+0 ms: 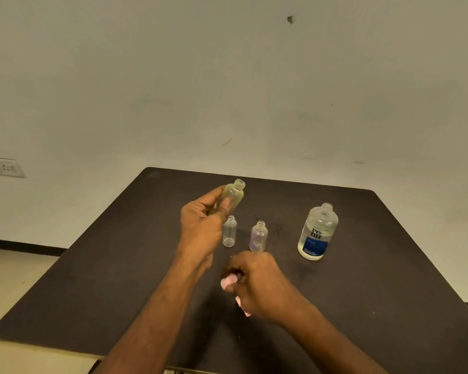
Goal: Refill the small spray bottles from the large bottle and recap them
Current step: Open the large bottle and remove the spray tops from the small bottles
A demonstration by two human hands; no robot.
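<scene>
Left hand point(200, 225) is wrapped round a yellowish uncapped spray bottle point(231, 197), lifted off the dark table point(376, 279), neck tilted up and away. Looks empty or near it; can't confirm the level.

Just beside that hand, two more small bottles stand upright on the table with no caps: a clear one point(229, 233), then one with a purplish tint point(258, 237). Both look unfilled.

Right hand point(254, 284), nearer the camera, has its fingers curled around something pink point(229, 282), probably a spray cap. It's blurred, so not certain.

Large renu bottle point(317, 233) stands well to the right, open, part full.

Judgement: the pour hasn't started. Put the pink piece down first so the right hand is free for the large bottle. Keep the held bottle vertical, or set it on the table. Narrow necks, so bring lip to lip and pour slow. Stop below the threads, then recap.
</scene>
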